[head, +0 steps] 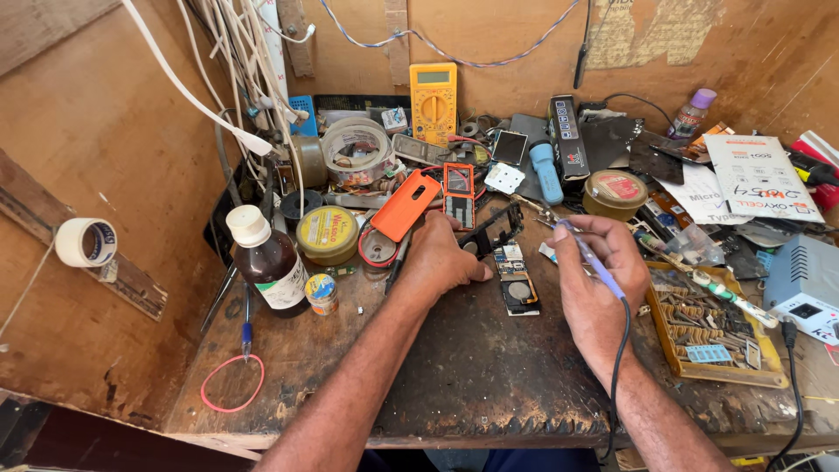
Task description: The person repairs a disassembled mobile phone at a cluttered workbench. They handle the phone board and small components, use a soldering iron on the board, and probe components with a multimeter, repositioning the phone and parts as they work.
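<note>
A worn wooden surface [472,376] carries a brown bottle [269,260], yellow tin [327,234], red rubber band [232,383] (near the front edge) and parts tray [712,371].

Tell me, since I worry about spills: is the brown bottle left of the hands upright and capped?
Upright and capped: the brown bottle stands on its base on the workbench, white cap on top.

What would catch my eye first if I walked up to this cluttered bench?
Probably the two hands at the centre: the right hand holds a corded soldering iron, while the left hand rests beside a small opened phone board. Behind them, a yellow multimeter leans on the back wall, and a brown bottle stands at left.
</note>
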The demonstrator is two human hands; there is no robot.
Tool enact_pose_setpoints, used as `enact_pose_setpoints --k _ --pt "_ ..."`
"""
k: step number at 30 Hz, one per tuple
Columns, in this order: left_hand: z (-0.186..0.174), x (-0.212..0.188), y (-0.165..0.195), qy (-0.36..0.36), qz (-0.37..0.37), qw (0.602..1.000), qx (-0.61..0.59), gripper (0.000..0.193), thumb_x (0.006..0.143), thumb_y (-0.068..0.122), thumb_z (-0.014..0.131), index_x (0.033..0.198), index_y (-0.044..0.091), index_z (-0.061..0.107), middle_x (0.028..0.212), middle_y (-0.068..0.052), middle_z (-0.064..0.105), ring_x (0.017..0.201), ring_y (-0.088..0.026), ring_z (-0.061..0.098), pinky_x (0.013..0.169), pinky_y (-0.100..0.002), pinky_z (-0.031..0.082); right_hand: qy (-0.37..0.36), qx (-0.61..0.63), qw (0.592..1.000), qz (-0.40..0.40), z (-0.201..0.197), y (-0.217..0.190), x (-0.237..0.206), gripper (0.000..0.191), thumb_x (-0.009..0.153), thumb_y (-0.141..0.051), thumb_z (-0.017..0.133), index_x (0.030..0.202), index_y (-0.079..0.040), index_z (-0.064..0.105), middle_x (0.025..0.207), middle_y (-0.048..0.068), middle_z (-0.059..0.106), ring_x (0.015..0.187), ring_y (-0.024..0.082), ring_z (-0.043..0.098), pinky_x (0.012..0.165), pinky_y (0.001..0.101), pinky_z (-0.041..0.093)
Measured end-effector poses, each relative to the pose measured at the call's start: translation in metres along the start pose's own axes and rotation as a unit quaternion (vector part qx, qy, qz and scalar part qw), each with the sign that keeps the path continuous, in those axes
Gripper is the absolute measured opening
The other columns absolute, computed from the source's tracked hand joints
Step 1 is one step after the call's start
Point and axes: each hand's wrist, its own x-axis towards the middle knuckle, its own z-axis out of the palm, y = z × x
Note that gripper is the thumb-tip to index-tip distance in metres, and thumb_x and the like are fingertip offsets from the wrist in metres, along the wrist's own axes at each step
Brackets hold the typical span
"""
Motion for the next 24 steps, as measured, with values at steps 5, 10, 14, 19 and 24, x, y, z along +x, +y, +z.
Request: enact_pose_setpoints --k 5,10,14,19,24 --pt "-0.002 -0.006 0.001 0.032 0.036 0.998 0.037 0.089 0.05 0.019 0.098 0.125 -0.003 0.055 0.115 -0.022 0.07 0.109 -0.032 0.07 0.094 -0.038 0.055 0.004 -0.004 0.999 -0.031 -0.007 -0.001 0.002 0.023 0.101 -0.009 0.071 0.119 0.003 0.065 0.101 0.01 0.075 0.092 0.012 0.071 0.076 0.0221 0.056" --pt "-0.003 -0.008 -0.001 0.045 0.054 0.997 0.02 0.089 0.05 0.019 0.097 0.125 -0.002 0.055 0.117 -0.021 0.069 0.111 -0.032 0.069 0.095 -0.038 0.055 -0.042 -0.014 0.998 -0.034 -0.022 -0.001 0.008 0.02 0.099 -0.01 0.07 0.115 0.002 0.068 0.104 0.01 0.076 0.098 0.013 0.075 0.081 0.0258 0.062" --pt "-0.002 -0.008 -0.003 0.039 0.042 0.998 0.016 0.086 0.051 0.02 0.096 0.125 -0.001 0.057 0.117 -0.02 0.071 0.112 -0.031 0.069 0.096 -0.038 0.054 -0.075 0.0 0.997 0.02 -0.033 0.002 0.006 0.019 0.102 -0.013 0.069 0.11 0.003 0.07 0.099 0.01 0.077 0.094 0.014 0.076 0.079 0.0276 0.063" --pt "-0.002 -0.005 -0.001 0.027 0.037 0.998 0.032 0.088 0.05 0.021 0.097 0.126 -0.002 0.057 0.118 -0.021 0.07 0.112 -0.031 0.069 0.097 -0.037 0.054 -0.104 0.009 0.994 0.018 -0.036 0.006 0.008 0.025 0.098 -0.012 0.069 0.117 0.003 0.069 0.105 0.01 0.075 0.095 0.014 0.073 0.079 0.027 0.062" --pt "-0.002 -0.006 0.005 0.017 0.01 0.999 0.048 0.09 0.051 0.021 0.096 0.128 -0.002 0.056 0.118 -0.022 0.071 0.111 -0.031 0.071 0.097 -0.037 0.055 -0.104 0.002 0.995 0.01 -0.035 0.007 0.006 0.027 0.096 -0.011 0.071 0.118 0.003 0.069 0.104 0.011 0.075 0.092 0.013 0.072 0.08 0.0266 0.062"
